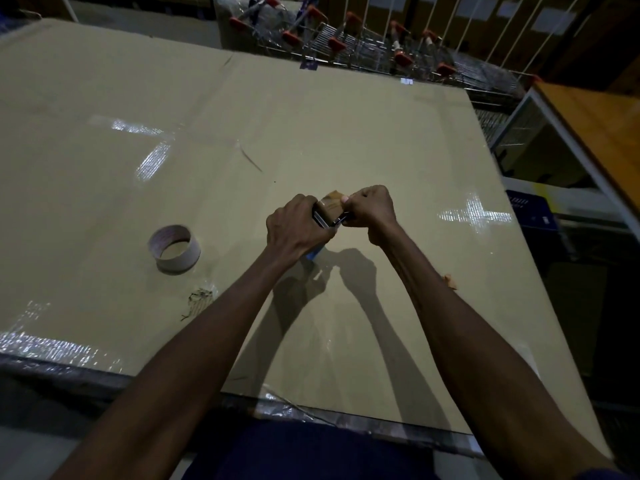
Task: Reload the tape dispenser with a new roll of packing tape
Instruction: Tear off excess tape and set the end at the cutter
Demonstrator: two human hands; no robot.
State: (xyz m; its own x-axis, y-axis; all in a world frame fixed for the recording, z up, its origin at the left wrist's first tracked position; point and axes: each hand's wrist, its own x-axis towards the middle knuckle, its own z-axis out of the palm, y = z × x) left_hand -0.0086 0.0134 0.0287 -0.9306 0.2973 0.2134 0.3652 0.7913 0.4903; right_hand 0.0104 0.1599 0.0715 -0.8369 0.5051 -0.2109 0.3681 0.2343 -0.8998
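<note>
Both hands meet above the middle of the cardboard-covered table (242,116). My left hand (298,226) is closed around the tape dispenser (327,220), whose dark metal frame shows at the top and whose blue handle pokes out below the palm. A roll of brown packing tape (333,204) sits in the dispenser. My right hand (372,209) pinches the brown tape's end at the roll's far right side. An empty cardboard tape core (175,248) lies flat on the table to the left, apart from both hands.
Strips of clear tape (476,214) shine on the cardboard at the right, left and near edge. Shopping trolleys with red handles (346,43) stand beyond the far edge. An orange-topped table (595,126) and a blue crate (530,209) are to the right.
</note>
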